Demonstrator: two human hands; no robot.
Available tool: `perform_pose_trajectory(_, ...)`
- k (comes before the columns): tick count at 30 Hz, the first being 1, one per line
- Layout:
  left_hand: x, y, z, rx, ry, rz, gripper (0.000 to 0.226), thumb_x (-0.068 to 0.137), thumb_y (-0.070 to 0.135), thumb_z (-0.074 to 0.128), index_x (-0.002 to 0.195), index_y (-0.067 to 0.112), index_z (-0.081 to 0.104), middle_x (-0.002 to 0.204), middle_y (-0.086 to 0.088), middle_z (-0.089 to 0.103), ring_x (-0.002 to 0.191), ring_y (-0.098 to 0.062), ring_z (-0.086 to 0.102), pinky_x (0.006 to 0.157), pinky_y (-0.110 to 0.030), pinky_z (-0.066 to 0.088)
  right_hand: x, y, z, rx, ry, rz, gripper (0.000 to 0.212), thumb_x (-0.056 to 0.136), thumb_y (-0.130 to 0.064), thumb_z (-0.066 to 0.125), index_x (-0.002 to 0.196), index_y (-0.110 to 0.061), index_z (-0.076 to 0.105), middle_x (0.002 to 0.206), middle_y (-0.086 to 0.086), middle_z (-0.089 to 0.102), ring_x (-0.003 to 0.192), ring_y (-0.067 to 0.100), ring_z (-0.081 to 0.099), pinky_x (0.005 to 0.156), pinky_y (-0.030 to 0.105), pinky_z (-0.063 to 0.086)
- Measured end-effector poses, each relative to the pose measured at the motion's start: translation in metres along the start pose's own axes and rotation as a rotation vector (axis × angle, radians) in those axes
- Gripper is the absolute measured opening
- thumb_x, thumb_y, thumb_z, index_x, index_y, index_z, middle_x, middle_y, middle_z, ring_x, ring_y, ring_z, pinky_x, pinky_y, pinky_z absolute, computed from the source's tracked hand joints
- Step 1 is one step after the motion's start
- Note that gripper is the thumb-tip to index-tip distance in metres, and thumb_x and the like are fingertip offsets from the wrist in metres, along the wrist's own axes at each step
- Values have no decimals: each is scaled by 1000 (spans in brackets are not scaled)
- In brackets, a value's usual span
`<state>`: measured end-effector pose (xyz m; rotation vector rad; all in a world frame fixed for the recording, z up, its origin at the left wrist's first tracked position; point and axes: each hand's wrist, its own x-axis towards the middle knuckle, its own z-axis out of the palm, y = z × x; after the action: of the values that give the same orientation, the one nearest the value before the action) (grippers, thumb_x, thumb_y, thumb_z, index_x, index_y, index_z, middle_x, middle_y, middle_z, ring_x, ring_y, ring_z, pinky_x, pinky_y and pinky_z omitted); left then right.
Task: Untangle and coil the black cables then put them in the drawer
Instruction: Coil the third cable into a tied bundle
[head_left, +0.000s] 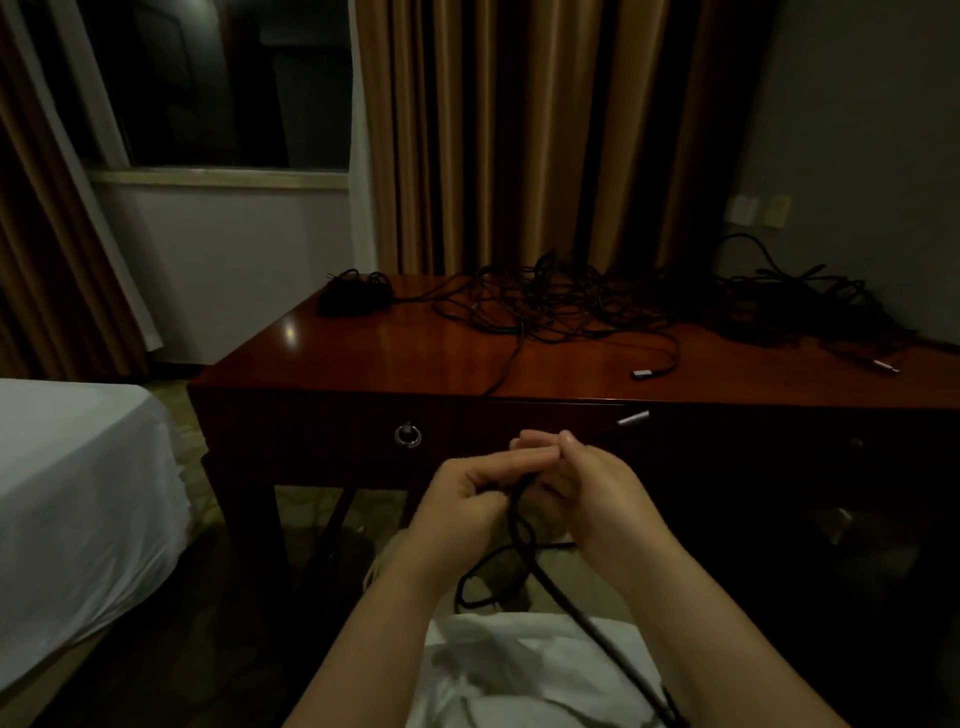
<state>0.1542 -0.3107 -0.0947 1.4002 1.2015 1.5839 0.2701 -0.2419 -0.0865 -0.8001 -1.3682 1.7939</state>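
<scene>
Both hands met in front of the closed drawer (410, 435). The left hand (467, 493) and right hand (587, 493) each pinched one black cable (524, 540), its loops hanging between them toward the lap. Its silver plug (634, 418) stuck out past the right hand. The tangled cables (597, 301) lay on the wooden surface (415, 358). Pulling hard could probably tighten the knots, or drag the pile off.
</scene>
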Motion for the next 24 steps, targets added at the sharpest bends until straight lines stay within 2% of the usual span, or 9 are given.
perform_pose_trajectory(3,1,0,-8,81,205,-61,50,89,-14,37,92,21,72,94,7,73,100,-13,66,79,-18,52,0,1,-1,-122,52,-107,37,101,-24,36,93,-10,69,95,5,72,96,20,67,83,33,52)
perform_pose_trajectory(5,5,4,-14,130,324,-52,35,96,3,44,95,29,68,103,11,68,104,-6,61,80,-17,49,-5,-1,-1,-136,-51,-18,35,101,-24,35,82,-8,60,73,5,68,79,24,67,74,33,51)
perform_pose_trajectory(8,8,13,-7,162,62,-175,19,97,27,45,100,32,62,106,12,66,105,-3,58,75,-16,51,-19,-7,7,-298,-379,235,29,100,-27,38,80,-11,50,59,2,46,50,17,47,55,30,48)
perform_pose_trajectory(10,8,18,1,142,-31,-216,27,98,29,41,83,23,63,83,8,68,86,-8,64,73,-25,52,-24,-9,8,-374,-487,302,26,100,-26,39,83,-11,51,59,1,41,48,13,39,52,27,48)
perform_pose_trajectory(12,9,23,-1,-105,112,-230,34,101,25,37,72,14,52,56,3,54,59,-12,58,64,-27,49,-25,-12,5,-509,-487,253,22,99,-25,44,85,-12,55,58,-1,42,47,10,39,48,23,43)
perform_pose_trajectory(14,10,29,-13,-377,236,-257,34,101,28,34,72,15,43,48,5,34,39,-9,38,46,-20,39,-24,-16,-1,-790,-459,147,22,98,-26,48,85,-10,58,57,-3,43,45,6,39,45,20,37)
perform_pose_trajectory(17,9,37,-31,-567,210,-263,36,101,38,29,79,15,44,56,5,29,44,-7,25,40,-18,24,-23,-28,-11,-1151,-347,-28,27,93,-36,54,86,-13,67,61,-5,50,50,4,42,48,19,33)
perform_pose_trajectory(21,8,37,-46,-519,322,-233,40,103,31,27,94,5,55,61,3,37,48,-6,30,42,-18,27,-29,-54,-33,-1114,-70,-226,24,89,-38,56,69,-26,62,63,-2,57,53,4,51,54,19,38)
perform_pose_trajectory(24,6,39,-39,-182,275,-228,40,103,28,30,99,4,61,54,4,48,41,-4,27,39,-15,21,-33,-62,-29,-986,-169,-336,14,89,-29,59,76,-35,62,79,-2,62,72,9,57,66,24,45)
